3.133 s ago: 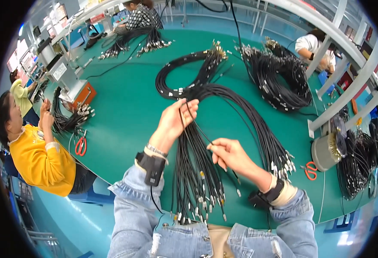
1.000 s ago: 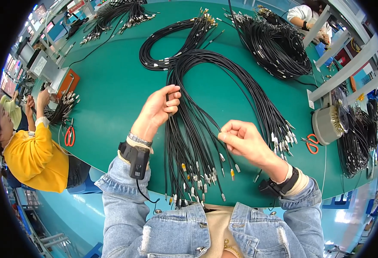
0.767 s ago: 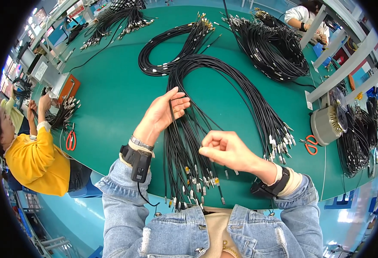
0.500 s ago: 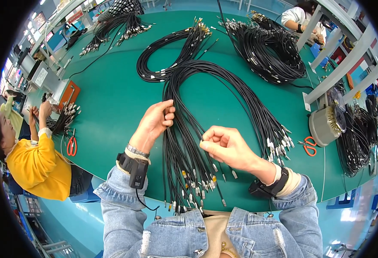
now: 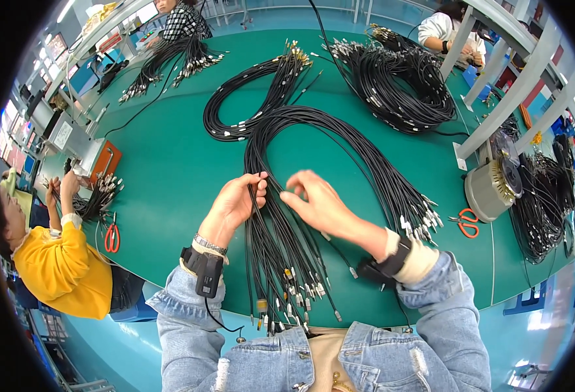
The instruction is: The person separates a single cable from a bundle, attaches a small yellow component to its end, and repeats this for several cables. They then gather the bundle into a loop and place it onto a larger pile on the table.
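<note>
A bundle of thin black cables curves in an arch over the green table, with white connector ends at the right. Its other leg runs down toward me and fans out into silver, white and yellow-marked cable ends. My left hand is closed at the left edge of that leg, thumb and fingers pinching a black cable. My right hand hovers just right of the leg, slightly blurred, fingers bent and apart from the thumb. I see nothing held in it.
A smaller cable coil and a large one lie farther back. Red-handled pliers lie beside a grey round device at right. Another red-handled tool is at left, near a person in yellow. Metal posts rise at right.
My right hand has moved left and up toward the bundle, its pinch loosened. My left hand stays pinched at the bundle's left edge. The whole view has shifted slightly.
</note>
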{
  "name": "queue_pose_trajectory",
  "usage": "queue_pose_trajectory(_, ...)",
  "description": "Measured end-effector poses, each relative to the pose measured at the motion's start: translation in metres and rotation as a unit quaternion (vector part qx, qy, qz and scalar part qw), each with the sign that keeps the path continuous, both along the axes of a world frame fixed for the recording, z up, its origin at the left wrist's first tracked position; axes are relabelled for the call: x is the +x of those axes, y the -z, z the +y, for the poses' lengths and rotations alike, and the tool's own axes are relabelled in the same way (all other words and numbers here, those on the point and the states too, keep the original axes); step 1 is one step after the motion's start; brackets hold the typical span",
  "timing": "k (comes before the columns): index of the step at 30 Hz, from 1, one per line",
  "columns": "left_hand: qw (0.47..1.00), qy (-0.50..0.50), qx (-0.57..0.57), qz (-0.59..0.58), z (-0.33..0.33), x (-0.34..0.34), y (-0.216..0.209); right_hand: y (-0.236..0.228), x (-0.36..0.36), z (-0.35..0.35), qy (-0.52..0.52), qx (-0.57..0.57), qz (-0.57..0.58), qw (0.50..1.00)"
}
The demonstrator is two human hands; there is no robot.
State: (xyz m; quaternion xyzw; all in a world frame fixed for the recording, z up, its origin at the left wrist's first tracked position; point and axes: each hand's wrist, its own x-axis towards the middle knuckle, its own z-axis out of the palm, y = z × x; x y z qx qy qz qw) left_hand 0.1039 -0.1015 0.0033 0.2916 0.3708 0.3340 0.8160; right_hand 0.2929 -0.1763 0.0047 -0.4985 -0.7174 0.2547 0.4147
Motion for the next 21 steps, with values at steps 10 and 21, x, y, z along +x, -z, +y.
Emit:
queue_pose_trajectory(10, 0.996, -0.076, -0.009, 0.045, 0.000, 0.018, -0.026, 0.019, -0.005, 0.049, 0.022, -0.190, 0.150, 0.970)
queue_pose_trajectory(21, 0.994, -0.024, 0.012, -0.108, 0.037, 0.005, -0.046, -0.032, 0.056, -0.007, 0.035, -0.179, 0.374, 0.909)
